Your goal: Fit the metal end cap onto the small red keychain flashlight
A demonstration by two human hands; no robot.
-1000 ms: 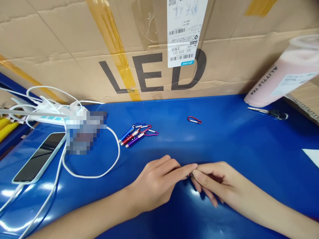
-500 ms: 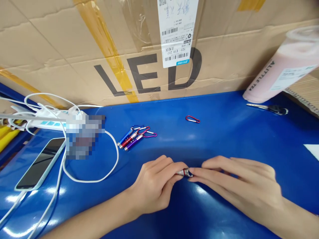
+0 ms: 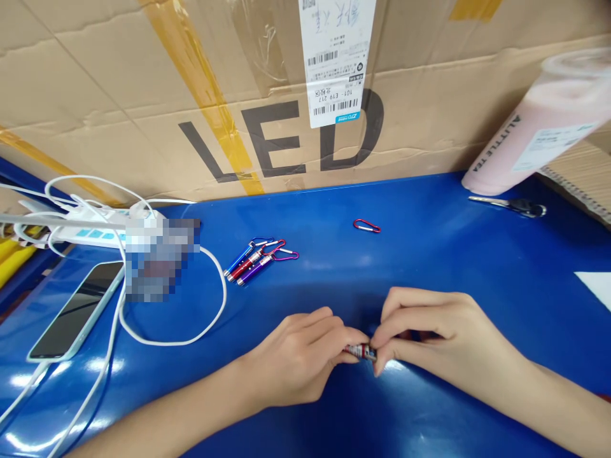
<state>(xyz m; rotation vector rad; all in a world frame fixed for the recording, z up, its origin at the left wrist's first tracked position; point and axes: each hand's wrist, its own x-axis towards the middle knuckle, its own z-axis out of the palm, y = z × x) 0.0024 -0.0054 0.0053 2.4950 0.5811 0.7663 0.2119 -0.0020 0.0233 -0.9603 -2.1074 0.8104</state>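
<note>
My left hand (image 3: 305, 356) grips a small mini flashlight (image 3: 361, 351), its fingers wrapped around the body so that most of it is hidden. Only a short stretch with red and pale markings and a silvery end shows. From the other side, my right hand (image 3: 429, 324) pinches that end between thumb and fingertips. Beyond the hands lies a loose red carabiner clip (image 3: 367, 226). Left of it, three mini flashlights with clips lie side by side: a blue one (image 3: 239, 257), a red one (image 3: 245, 265) and a purple one (image 3: 254, 269).
A large cardboard box (image 3: 119, 95) walls off the back of the blue table (image 3: 420, 248). White cables (image 3: 224, 299), a power strip (image 3: 95, 235) and a phone (image 3: 76, 312) occupy the left. A pink drink cup (image 3: 510, 140) and a key (image 3: 510, 205) are at the back right.
My right hand has changed its hold, from extended fingers to a bent pinch at the flashlight's end. The flashlight and both hands have shifted slightly down and right in view.
</note>
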